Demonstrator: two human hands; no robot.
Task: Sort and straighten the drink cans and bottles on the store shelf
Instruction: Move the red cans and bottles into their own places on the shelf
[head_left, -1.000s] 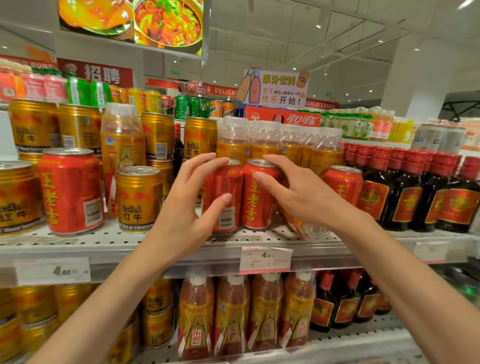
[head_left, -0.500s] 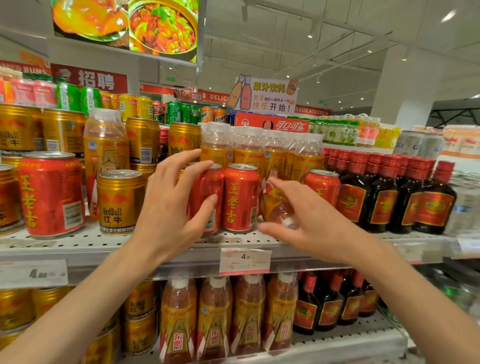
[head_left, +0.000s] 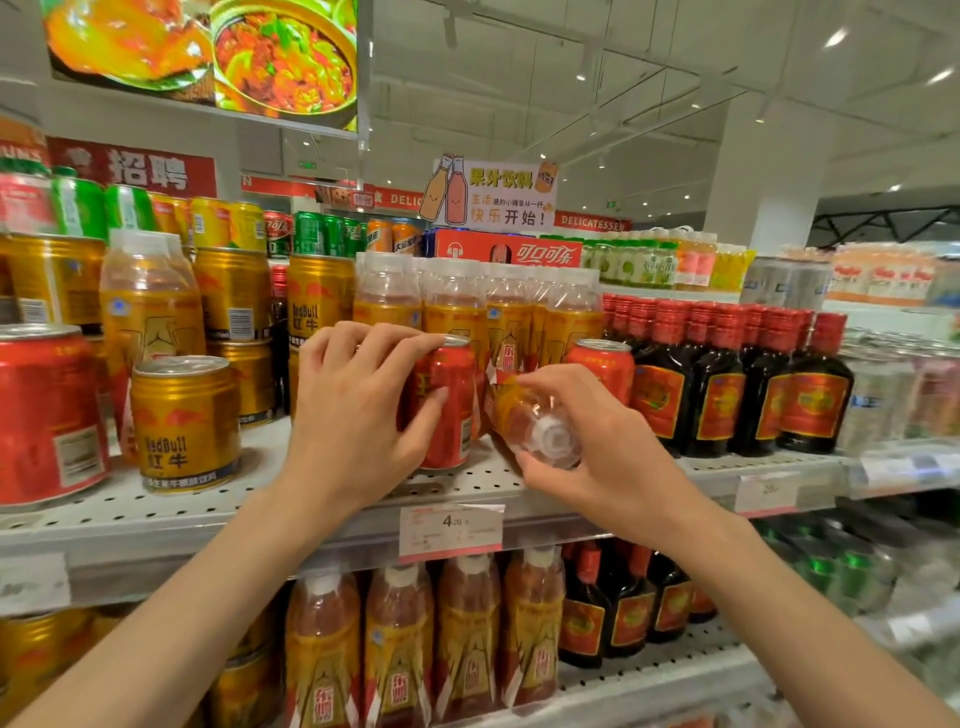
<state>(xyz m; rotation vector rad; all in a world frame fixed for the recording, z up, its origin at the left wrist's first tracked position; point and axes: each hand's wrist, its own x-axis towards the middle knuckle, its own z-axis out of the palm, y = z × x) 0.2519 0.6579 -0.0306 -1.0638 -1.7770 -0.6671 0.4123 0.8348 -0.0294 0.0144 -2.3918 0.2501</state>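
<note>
left hand wrapped round a red can on the shelf, fingers over its top rim, thumb across its front; most of the can's left side and any can behind the palm hidden. just right of the red can, a fallen bottle lying on its side, clear cap toward the camera, gripped by the right hand with fingers curled over its top and thumb beneath the cap; body mostly masked by fingers and by the red can, label unreadable. whether bottle touches red can: cannot tell.

right of the red can, past the bottle, a second red can, upright, lower half hidden behind the right hand. behind the red can, upright yellow bottles, bottoms hidden. further right of the red can, dark bottles with red caps, upright in rows. left of the red can, a gold can standing alone, and beyond it a big red can cut off by the frame edge. below the red can, a price tag on the shelf edge, small print blurred. far right of the red can, blurred pale stock, too soft to name. under the shelf, more bottles, partly hidden by both forearms.
</note>
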